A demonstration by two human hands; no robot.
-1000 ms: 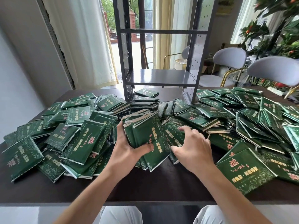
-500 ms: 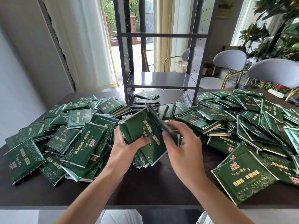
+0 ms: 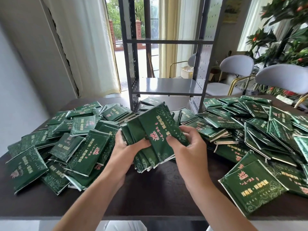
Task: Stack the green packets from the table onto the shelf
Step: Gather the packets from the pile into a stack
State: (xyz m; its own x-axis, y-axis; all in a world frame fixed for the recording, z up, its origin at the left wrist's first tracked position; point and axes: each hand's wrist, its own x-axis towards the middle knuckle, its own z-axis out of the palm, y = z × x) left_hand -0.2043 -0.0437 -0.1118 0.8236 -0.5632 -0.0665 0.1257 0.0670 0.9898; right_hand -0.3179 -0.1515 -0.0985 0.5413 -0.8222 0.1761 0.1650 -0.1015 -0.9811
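A fanned bundle of green packets (image 3: 153, 135) is held above the table (image 3: 158, 189) – gripped from the left by the left hand (image 3: 128, 152), fingers curled behind and thumb across the front, and pinched at its right edge by the right hand (image 3: 190, 147). The glossy, light, pliable wrappers are judged likely to slide apart, so the bundle is best squared and clamped by its long edges. Loose packets (image 3: 250, 124) are heaped all round – the grey shelf (image 3: 166, 85) behind, its middle board bare.

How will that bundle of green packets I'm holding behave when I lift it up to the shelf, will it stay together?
The bundle of green packets looks apt to slide apart: the wrappers look glossy and the packets are already fanned unevenly between the left hand and right hand. Each packet seems thin and probably light. The lower corners droop slightly, so they are likely somewhat floppy.
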